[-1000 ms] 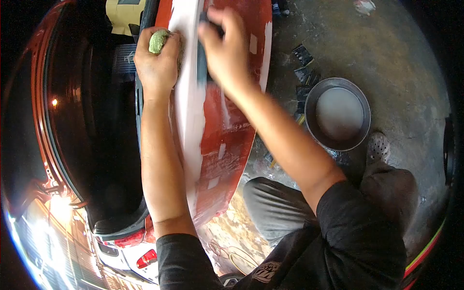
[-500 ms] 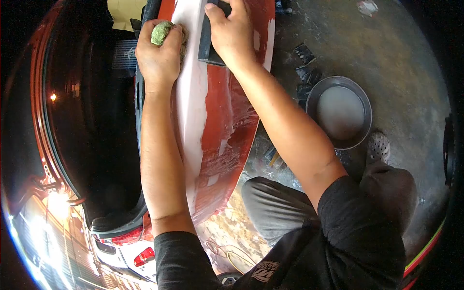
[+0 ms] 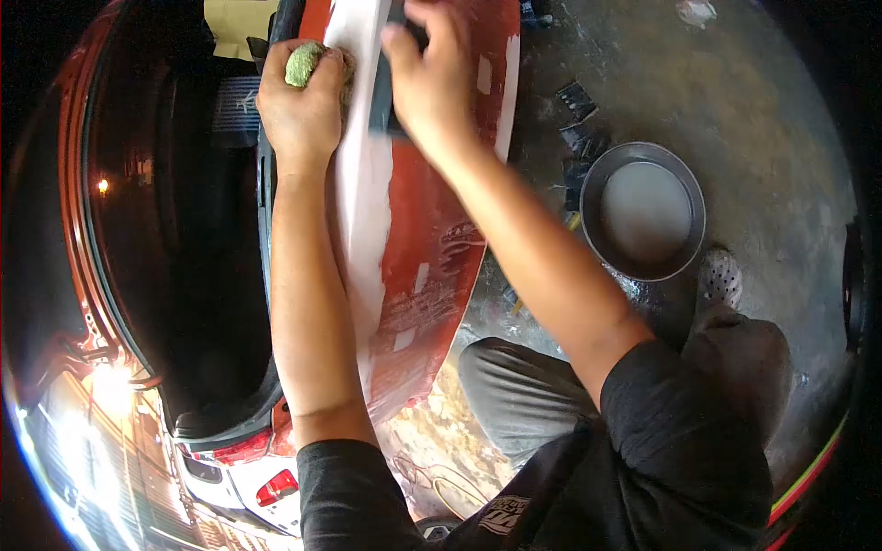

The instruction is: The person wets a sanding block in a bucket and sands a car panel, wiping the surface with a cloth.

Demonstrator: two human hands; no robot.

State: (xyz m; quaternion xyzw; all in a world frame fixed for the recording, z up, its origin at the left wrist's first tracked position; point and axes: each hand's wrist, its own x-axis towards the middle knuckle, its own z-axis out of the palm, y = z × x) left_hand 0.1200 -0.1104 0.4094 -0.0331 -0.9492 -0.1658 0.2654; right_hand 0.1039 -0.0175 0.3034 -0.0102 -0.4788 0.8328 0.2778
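My left hand (image 3: 301, 115) is closed around a wadded green sponge (image 3: 303, 66) and rests at the inner edge of a red car body panel (image 3: 418, 197). A long white patch (image 3: 363, 174) runs along that panel. My right hand (image 3: 432, 83), slightly blurred, presses a dark, flat sanding block (image 3: 379, 101) onto the panel where the white patch meets the red. Its fingers hide much of the block. Wet streaks and smaller pale patches show on the red paint nearer to me.
A round basin (image 3: 646, 213) of cloudy water stands on the stained floor at the right, beside my shoe (image 3: 720, 279). Several dark scraps (image 3: 577, 138) lie left of it. The car's dark opening (image 3: 202, 294) is on the left.
My right hand and the sanding block have shifted slightly left and toward me along the panel. The left hand with the sponge has hardly moved.
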